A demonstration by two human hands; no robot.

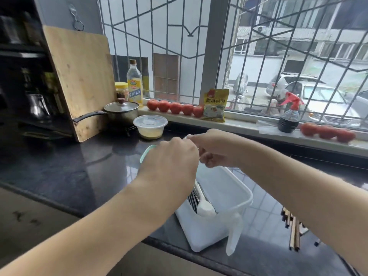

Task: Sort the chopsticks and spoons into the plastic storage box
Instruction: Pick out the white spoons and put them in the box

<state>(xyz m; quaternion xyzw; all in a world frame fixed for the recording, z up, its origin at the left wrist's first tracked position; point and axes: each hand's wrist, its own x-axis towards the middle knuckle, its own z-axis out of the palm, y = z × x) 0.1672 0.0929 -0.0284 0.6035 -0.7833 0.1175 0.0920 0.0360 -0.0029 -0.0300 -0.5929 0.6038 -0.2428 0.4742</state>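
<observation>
Box: plastic storage box (229, 198) sits nearest me at the counter (59, 172) edge, metal chopsticks (194, 198) and a white spoon (205, 208) already inside.
Loose stock: wooden chopsticks (292, 230) lie right of it, under my right forearm.
Left hand (171, 162): curled above the box; what it holds I cannot tell.
Right hand (215, 150): pinching a small white piece; I'd lower it straight, clear of the rim.
Obstacles: lidded container (150, 126) and pot (121, 110) just beyond.
Sill: tomatoes (175, 107), spray bottle (288, 116).
</observation>
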